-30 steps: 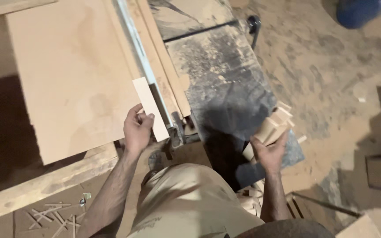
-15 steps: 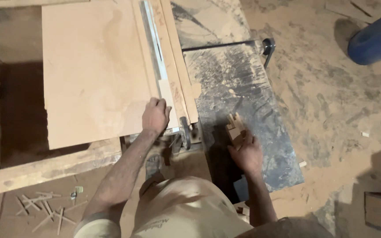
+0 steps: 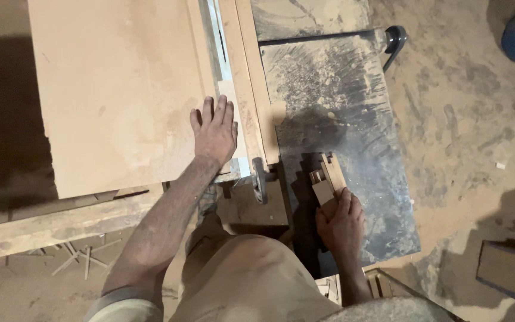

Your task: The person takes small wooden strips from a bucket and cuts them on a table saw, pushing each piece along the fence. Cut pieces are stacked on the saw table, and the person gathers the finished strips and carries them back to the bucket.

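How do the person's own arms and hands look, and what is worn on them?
Both hands are bare: no gloves, rings or watch show on the left hand or the right hand. The forearms are uncovered too. The left arm ends in a short sleeve, light beige with a greyish cuff band. The right arm's upper part is hidden behind the body, so its sleeve cannot be seen.

The person wears tan trousers point(image 3: 251, 280) and a short-sleeved top with a grey-banded cuff point(image 3: 120, 298); both forearms are bare.
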A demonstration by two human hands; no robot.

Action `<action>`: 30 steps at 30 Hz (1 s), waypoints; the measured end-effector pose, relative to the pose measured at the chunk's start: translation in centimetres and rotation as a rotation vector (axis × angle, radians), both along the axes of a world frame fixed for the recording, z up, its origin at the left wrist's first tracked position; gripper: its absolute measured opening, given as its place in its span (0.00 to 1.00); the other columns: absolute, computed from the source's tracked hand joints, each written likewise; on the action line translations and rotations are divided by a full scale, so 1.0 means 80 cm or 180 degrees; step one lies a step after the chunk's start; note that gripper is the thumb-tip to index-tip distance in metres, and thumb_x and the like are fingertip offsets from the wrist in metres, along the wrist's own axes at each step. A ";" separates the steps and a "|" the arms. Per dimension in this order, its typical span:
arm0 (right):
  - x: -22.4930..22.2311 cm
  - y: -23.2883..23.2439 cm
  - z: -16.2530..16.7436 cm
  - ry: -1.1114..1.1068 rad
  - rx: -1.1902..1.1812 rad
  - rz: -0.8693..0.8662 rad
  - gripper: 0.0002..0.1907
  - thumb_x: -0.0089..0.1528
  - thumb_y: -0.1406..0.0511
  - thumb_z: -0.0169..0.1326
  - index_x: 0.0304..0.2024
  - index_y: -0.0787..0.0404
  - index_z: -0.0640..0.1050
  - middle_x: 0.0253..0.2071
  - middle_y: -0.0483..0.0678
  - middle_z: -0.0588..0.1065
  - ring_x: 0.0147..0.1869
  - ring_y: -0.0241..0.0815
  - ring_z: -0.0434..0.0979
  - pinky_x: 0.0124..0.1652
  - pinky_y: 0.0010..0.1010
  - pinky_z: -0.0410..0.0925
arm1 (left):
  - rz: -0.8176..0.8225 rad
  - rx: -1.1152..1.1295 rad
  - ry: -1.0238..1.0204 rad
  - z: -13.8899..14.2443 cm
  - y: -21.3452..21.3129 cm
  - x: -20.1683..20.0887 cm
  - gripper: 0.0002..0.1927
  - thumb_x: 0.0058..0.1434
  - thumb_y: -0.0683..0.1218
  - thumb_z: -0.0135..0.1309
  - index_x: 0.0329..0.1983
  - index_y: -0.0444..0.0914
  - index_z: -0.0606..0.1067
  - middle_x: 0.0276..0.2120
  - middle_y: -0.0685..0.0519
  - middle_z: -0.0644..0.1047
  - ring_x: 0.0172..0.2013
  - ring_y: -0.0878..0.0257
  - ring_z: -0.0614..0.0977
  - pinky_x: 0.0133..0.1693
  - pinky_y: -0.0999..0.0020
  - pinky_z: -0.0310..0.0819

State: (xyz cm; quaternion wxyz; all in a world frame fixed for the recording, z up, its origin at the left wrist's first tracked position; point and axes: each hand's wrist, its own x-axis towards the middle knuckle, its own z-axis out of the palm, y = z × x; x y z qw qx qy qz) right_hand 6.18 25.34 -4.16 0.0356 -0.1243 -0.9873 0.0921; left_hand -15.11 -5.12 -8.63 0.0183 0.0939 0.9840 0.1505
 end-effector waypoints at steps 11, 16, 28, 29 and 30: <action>-0.013 -0.017 0.009 -0.0029 0.0139 -0.0118 0.47 0.52 0.52 0.63 0.69 0.66 0.64 0.64 0.63 0.67 0.64 0.66 0.67 0.59 0.53 0.64 | -0.0060 -0.0005 0.0087 -0.014 -0.017 -0.085 0.30 0.73 0.52 0.38 0.75 0.34 0.59 0.75 0.46 0.55 0.74 0.43 0.50 0.67 0.30 0.37; -0.022 -0.024 0.007 0.0088 0.0265 -0.0064 0.48 0.53 0.52 0.63 0.69 0.70 0.65 0.64 0.64 0.67 0.64 0.66 0.69 0.60 0.52 0.65 | -0.0075 0.0040 0.0098 -0.013 -0.026 -0.128 0.30 0.72 0.50 0.39 0.75 0.33 0.59 0.75 0.45 0.55 0.74 0.43 0.50 0.67 0.30 0.37; -0.046 -0.040 0.015 0.0185 0.0405 -0.0108 0.46 0.52 0.55 0.65 0.66 0.71 0.66 0.60 0.65 0.69 0.59 0.66 0.71 0.56 0.53 0.67 | -0.0154 0.0023 0.0188 -0.013 -0.044 -0.230 0.29 0.73 0.48 0.37 0.74 0.29 0.59 0.76 0.42 0.54 0.74 0.42 0.49 0.67 0.30 0.35; -0.048 -0.040 0.014 0.0193 0.0395 -0.0106 0.46 0.52 0.55 0.65 0.66 0.71 0.66 0.60 0.65 0.69 0.59 0.67 0.71 0.56 0.53 0.67 | -0.0139 0.0025 0.0171 -0.011 -0.046 -0.240 0.29 0.73 0.48 0.37 0.74 0.29 0.59 0.76 0.42 0.54 0.74 0.42 0.49 0.67 0.30 0.35; -0.049 -0.041 0.013 0.0202 0.0385 -0.0107 0.46 0.52 0.55 0.65 0.66 0.71 0.66 0.60 0.66 0.69 0.60 0.67 0.70 0.56 0.53 0.67 | -0.0128 0.0029 0.0155 -0.011 -0.048 -0.250 0.29 0.73 0.48 0.37 0.74 0.29 0.59 0.75 0.42 0.54 0.74 0.42 0.49 0.67 0.29 0.35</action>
